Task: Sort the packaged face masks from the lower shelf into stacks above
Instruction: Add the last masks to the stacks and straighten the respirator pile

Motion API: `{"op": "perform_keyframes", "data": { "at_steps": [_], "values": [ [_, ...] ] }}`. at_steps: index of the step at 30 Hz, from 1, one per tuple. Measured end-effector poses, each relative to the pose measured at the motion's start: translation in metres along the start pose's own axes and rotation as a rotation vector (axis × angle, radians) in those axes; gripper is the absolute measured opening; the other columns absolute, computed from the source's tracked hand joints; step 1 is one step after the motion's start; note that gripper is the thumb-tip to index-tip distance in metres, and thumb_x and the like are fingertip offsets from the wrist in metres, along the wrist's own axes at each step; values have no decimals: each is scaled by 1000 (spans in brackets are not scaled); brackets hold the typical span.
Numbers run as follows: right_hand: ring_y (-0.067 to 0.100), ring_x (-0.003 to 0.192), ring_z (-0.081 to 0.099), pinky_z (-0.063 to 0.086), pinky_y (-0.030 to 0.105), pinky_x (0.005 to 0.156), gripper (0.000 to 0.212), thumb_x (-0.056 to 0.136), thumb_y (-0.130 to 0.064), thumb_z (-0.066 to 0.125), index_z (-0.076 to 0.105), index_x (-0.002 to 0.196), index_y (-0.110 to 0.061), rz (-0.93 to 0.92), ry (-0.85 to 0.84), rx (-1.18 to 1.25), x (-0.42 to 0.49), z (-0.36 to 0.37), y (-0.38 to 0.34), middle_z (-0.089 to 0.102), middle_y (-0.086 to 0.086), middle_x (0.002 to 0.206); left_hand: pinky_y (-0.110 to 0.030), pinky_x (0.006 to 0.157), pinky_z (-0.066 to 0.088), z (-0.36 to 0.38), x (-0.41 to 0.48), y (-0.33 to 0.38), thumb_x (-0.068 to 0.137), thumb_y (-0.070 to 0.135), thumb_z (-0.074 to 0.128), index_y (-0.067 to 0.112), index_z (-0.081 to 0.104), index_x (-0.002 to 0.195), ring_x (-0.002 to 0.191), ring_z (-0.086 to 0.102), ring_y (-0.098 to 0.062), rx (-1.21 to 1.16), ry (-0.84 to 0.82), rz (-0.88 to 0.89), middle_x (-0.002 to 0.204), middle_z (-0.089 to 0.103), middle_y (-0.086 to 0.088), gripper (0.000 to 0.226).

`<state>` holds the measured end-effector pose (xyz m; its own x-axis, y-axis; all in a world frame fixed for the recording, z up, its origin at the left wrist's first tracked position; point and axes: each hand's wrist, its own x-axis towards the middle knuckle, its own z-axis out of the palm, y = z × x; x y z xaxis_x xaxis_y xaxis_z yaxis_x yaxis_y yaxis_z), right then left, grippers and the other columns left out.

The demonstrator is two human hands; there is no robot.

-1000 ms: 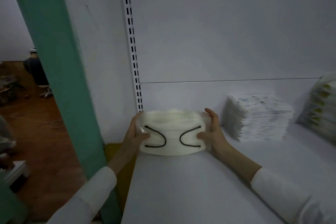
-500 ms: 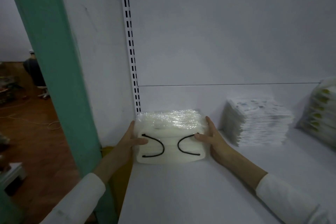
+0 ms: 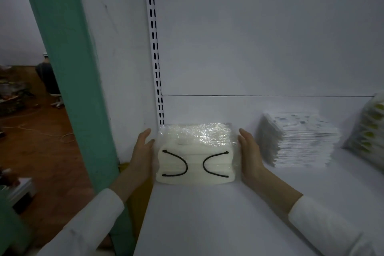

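A stack of white face masks with black ear loops (image 3: 196,155), wrapped in clear plastic, sits on the white shelf (image 3: 207,218) against the back wall at its left end. My left hand (image 3: 143,151) lies flat along the stack's left side with straight fingers. My right hand (image 3: 248,151) lies flat along its right side, fingers straight too. Neither hand curls round the stack.
A taller stack of flat white mask packets (image 3: 301,141) stands on the shelf to the right. Packets with yellow-green print (image 3: 372,129) lean at the far right edge. A slotted upright (image 3: 154,48) and a green pillar (image 3: 68,68) stand at left, wooden floor beyond.
The mask stack has come down from a tilted hold onto the shelf. My thumbs have come off its front, and both hands now lie flat at its sides.
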<state>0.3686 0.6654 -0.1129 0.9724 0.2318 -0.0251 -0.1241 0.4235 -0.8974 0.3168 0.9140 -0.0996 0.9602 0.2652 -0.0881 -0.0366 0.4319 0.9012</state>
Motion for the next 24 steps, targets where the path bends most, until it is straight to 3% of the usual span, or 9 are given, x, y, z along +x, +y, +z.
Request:
{"op": "perform_keyframes", "data": {
  "at_steps": [2,4,9,11,15,19,21,24],
  "values": [
    [22,65,69,50,30,64,46,92,-51,42,70,85,-16,61,38,-6,5,6,-2,72,8,78,-32,78,44,2,6,2,93,42,45,26,66,76,74,55,-22,-20,-8,-51,76,63,-7,32],
    [26,71,69,52,32,67,49,84,-60,47,71,91,-18,98,58,-21,9,16,0,72,10,84,-34,80,47,11,8,2,90,51,44,17,67,90,77,60,-25,17,-18,-85,78,70,-9,41],
    [27,77,70,52,34,70,50,78,-61,55,69,103,-21,104,106,-10,18,23,6,74,7,88,-19,42,49,19,5,4,93,42,42,14,65,84,49,65,-16,33,-53,-76,58,69,-4,38],
    [27,74,69,52,34,69,45,81,-57,54,70,99,-19,94,103,13,16,21,7,73,7,84,-20,46,51,20,2,3,92,43,43,13,66,84,49,66,-17,29,-66,-79,62,70,-5,39],
    [31,87,68,52,41,83,47,81,-53,54,71,101,-14,69,139,82,5,21,8,72,12,94,-26,56,49,22,-4,5,78,40,54,12,61,82,64,58,-23,-57,-115,-8,76,60,-10,29],
    [30,96,67,47,46,97,63,63,-58,68,69,109,-16,15,230,31,5,19,7,70,10,107,-28,57,43,26,-4,7,80,42,52,15,58,80,66,52,-22,13,-25,-58,75,55,-8,27],
    [29,94,67,49,42,94,62,63,-61,68,69,106,-17,38,236,7,5,17,6,71,8,105,-31,62,45,26,-1,8,87,48,46,12,65,85,63,58,-24,33,-11,-97,73,63,-11,41],
    [27,80,65,50,34,77,47,86,-54,48,68,99,-13,55,169,32,0,16,0,69,9,87,-33,69,47,20,-1,10,88,56,42,11,68,98,67,63,-26,-9,11,-139,78,69,-12,53]
  ]
}}
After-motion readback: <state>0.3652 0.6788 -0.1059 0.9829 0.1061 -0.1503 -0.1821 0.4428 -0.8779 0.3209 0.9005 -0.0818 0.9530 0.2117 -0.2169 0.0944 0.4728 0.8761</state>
